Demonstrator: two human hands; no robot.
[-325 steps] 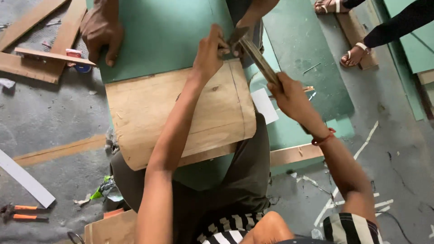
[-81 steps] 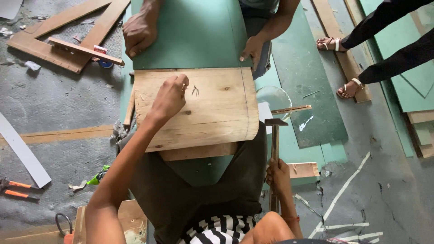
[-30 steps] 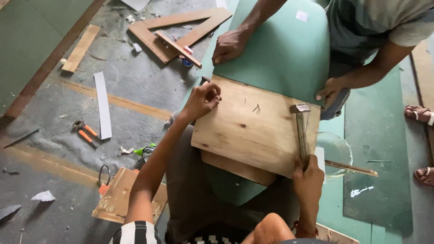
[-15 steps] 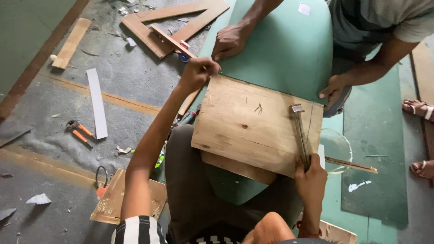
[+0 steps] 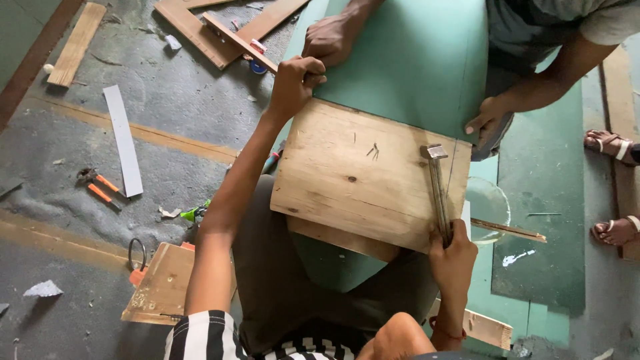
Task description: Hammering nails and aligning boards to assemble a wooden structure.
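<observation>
A bare plywood board lies bent over a curved green panel. My left hand grips the board's far left corner. My right hand is closed on the handle of a hammer, whose metal head rests flat on the board near its right edge. A few small nails stick out of the board's middle. Another person across from me presses both hands on the green panel.
Wood strips and a small frame lie on the grey floor at upper left. Orange-handled pliers, a white strip and a small plywood piece lie at left. A sandalled foot stands at right.
My left hand moved from the board's top surface to its far left corner and closed on it. The hammer stayed resting on the board. The view shifted slightly.
</observation>
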